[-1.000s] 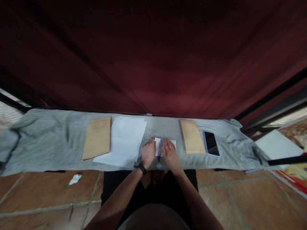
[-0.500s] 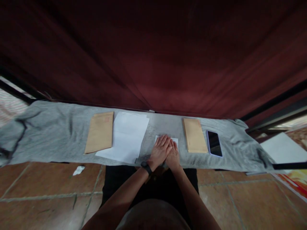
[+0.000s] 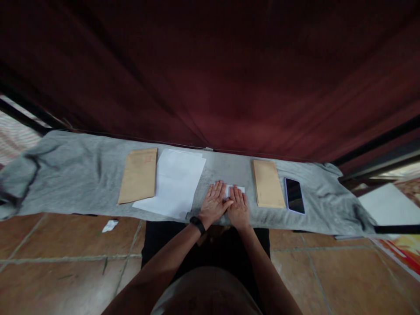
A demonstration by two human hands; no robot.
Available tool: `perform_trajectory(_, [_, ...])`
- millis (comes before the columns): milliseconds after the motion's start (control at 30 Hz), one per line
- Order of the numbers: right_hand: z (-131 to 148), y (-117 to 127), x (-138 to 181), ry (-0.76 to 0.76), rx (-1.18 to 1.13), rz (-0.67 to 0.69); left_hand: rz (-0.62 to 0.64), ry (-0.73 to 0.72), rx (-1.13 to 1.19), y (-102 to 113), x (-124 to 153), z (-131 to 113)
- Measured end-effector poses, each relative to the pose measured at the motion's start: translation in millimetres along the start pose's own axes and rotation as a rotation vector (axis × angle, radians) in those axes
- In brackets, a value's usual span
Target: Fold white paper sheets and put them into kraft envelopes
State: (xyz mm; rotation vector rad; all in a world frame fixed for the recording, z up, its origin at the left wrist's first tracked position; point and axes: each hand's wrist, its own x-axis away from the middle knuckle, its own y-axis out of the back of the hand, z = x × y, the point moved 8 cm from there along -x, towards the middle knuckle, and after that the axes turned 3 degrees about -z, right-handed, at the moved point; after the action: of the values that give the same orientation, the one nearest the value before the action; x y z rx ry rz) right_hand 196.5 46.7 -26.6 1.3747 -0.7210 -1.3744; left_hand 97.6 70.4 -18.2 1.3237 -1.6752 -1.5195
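A small piece of white paper [image 3: 241, 189], perhaps folded, lies on the grey cloth in front of me, mostly covered by my hands. Flat on its left part rests my left hand [image 3: 214, 203], fingers stretched out, a dark band on the wrist. My right hand [image 3: 239, 209] presses flat on the right part, fingers extended, its thumb side touching my left thumb. To the left are larger white sheets [image 3: 179, 181], partly under a brown envelope [image 3: 139, 177]. Right of my hands lies a stack of brown envelopes [image 3: 268, 183].
A phone [image 3: 294, 195] in a light purple case lies right of the envelope stack. Grey cloth [image 3: 78, 175] covers the narrow table, with a dark red curtain [image 3: 210, 87] behind it. A crumpled white scrap [image 3: 110, 225] is on the tiled floor.
My hands were close together with the left overlapping the right; now they have spread apart sideways, flat on the paper. The view has shifted slightly.
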Motion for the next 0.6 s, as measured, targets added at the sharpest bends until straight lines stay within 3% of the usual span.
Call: perform_trajectory(600, [-35.0, 10.0, 25.2, -0.097, 0.03, -0.093, 0.039, 0.12, -0.043, 0.7, 6.1, 7.0])
